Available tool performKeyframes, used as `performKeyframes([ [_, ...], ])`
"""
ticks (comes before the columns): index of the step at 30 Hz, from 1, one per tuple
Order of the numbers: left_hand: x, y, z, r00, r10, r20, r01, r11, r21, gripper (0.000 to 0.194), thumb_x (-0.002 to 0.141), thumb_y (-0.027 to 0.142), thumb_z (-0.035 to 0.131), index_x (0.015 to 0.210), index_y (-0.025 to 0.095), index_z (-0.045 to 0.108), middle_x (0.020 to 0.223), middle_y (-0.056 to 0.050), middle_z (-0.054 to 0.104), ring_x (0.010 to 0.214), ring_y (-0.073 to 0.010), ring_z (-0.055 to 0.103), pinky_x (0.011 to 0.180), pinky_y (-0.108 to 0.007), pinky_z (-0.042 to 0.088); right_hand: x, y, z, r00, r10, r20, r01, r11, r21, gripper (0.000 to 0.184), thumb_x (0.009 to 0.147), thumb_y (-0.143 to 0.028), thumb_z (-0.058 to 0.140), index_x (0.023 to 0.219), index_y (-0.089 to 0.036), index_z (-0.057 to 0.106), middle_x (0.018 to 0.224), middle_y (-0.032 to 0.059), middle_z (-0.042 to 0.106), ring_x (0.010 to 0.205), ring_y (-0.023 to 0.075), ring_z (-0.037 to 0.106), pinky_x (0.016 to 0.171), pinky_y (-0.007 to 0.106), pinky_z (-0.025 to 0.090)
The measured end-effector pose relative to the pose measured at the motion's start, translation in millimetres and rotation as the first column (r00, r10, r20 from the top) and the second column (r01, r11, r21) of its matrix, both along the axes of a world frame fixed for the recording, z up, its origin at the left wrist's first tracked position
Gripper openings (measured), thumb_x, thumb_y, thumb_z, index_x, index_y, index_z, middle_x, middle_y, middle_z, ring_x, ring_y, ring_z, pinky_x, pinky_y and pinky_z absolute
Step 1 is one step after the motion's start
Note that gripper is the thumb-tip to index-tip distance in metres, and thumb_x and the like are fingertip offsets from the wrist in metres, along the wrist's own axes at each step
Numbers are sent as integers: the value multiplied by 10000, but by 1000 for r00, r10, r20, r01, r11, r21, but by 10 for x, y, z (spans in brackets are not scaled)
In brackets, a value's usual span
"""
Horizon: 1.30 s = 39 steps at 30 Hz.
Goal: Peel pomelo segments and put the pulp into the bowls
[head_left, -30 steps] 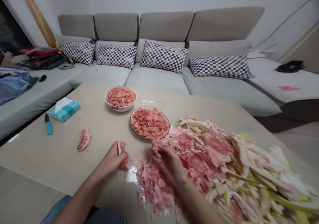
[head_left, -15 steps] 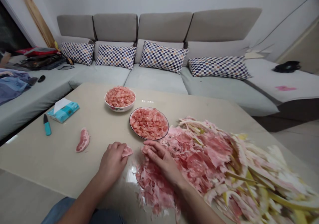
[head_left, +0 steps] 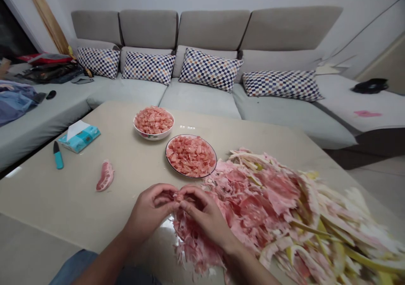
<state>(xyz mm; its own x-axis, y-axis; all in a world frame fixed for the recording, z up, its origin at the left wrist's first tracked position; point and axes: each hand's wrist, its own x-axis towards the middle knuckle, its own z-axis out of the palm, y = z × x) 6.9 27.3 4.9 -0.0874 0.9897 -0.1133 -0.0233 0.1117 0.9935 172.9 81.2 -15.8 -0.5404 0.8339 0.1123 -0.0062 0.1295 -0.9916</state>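
Note:
My left hand (head_left: 151, 211) and my right hand (head_left: 202, 215) meet at the near edge of the table, fingers curled around a pink pomelo piece (head_left: 177, 197) that they hold together. Right of the hands lies a big heap of pink and yellow pomelo peel (head_left: 278, 204). Just beyond them stands a plate of peeled pomelo flesh (head_left: 191, 155), and behind it a white bowl (head_left: 153, 122) heaped with the same. A single unpeeled segment (head_left: 105, 176) lies on the table to the left.
The beige table (head_left: 79, 200) also carries a teal knife (head_left: 57, 155) and a tissue pack (head_left: 79, 134) at the left. A grey sofa (head_left: 199, 95) with checked cushions runs behind; clothes and clutter lie on its left end.
My right hand has left the peel heap and moved left to meet the left hand. Both now grip the pomelo piece that the left hand held alone.

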Motion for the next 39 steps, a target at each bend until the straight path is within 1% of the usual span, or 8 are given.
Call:
performKeyframes([
  [2,0,-1,10,1000,12,28,-11,999,-39,196,737,236,713,917,176,666,917,-51,710,852,-195,687,774,-285,543,-2,-10,3,1000,10,-8,-11,998,-64,166,850,-333,668,982,-232,662,953,36,656,860,180,632,765,291,508],
  [5,0,1,38,997,43,-61,-45,999,-26,166,737,256,713,879,176,684,906,-56,709,825,-195,690,757,-275,545,-13,-27,17,1000,-3,-17,2,996,-92,205,800,-316,719,983,-241,663,981,37,657,844,184,646,746,299,525],
  [10,16,1,30,982,22,-187,-10,998,69,103,762,212,663,853,185,702,910,-55,684,801,-179,677,746,-258,550,-23,-26,37,995,-91,46,85,991,104,70,790,-277,727,851,-242,719,872,44,683,845,213,632,786,331,489],
  [15,28,-4,-3,998,-4,-61,3,1000,-17,104,751,202,672,851,175,666,863,-39,679,787,-167,667,749,-260,544,-2,-15,35,995,-88,37,81,983,167,70,850,-270,655,849,-237,717,857,47,692,826,209,626,777,319,461],
  [24,-15,30,-18,984,-25,178,30,999,-24,140,709,189,724,820,155,646,814,-35,667,798,-157,624,751,-262,500,-7,10,5,996,-36,-77,27,993,-114,213,840,-419,658,851,-215,720,803,33,667,770,179,605,726,295,469],
  [31,-59,39,-56,974,-23,227,38,997,-65,249,702,218,760,924,170,658,858,-44,703,845,-177,653,790,-289,509,-2,34,-21,976,-80,-204,2,935,-355,267,787,-474,709,896,-231,725,835,22,656,730,157,627,692,284,530],
  [34,-61,41,-50,967,-28,252,54,994,-98,318,704,250,766,995,161,677,915,-73,727,873,-194,665,814,-308,515,-4,52,-28,973,-96,-209,7,921,-391,271,772,-466,727,902,-228,725,856,22,660,719,154,636,680,282,547],
  [39,-24,37,33,939,19,344,31,990,-140,301,681,274,796,938,150,701,884,-64,726,832,-176,667,808,-297,523,33,75,-4,969,-121,-217,28,921,-389,285,780,-461,723,938,-224,709,843,18,684,658,138,638,663,283,547],
])
